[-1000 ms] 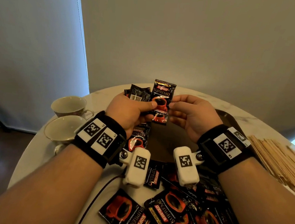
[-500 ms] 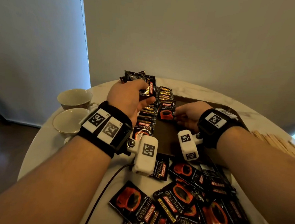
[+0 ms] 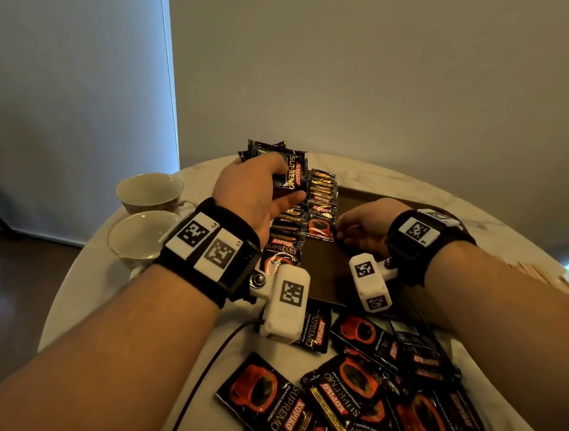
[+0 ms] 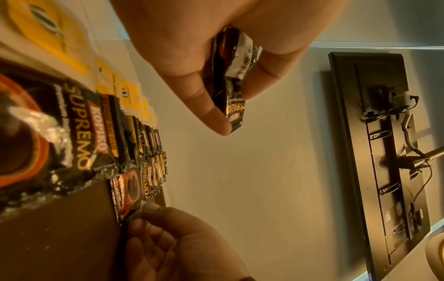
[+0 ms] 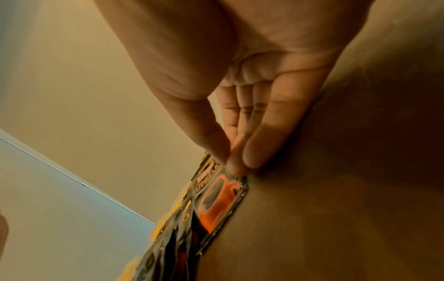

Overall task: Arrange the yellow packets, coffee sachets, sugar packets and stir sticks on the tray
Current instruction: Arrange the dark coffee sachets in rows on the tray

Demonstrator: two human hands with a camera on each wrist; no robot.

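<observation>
A dark brown tray (image 3: 339, 282) lies on the round marble table. Two overlapping rows of black-and-red coffee sachets (image 3: 320, 198) run along its left part. My right hand (image 3: 340, 230) is low over the tray and pinches the corner of the nearest sachet (image 5: 221, 199) of the right row between thumb and fingertips (image 5: 234, 169). My left hand (image 3: 278, 187) hovers above the rows' far end and grips a small stack of coffee sachets (image 4: 230, 76). Yellow packets (image 4: 48, 28) lie beyond the left row, seen in the left wrist view.
Many loose coffee sachets (image 3: 357, 390) are heaped on the table in front of the tray. Two empty teacups (image 3: 145, 217) stand at the left edge. Wooden stir sticks (image 3: 539, 272) lie at the far right. A cable (image 3: 215, 357) runs under my left wrist.
A second ago both hands held one sachet up above the tray. My right hand has brought it down onto the near end of the right row; my left has lifted away with its stack.
</observation>
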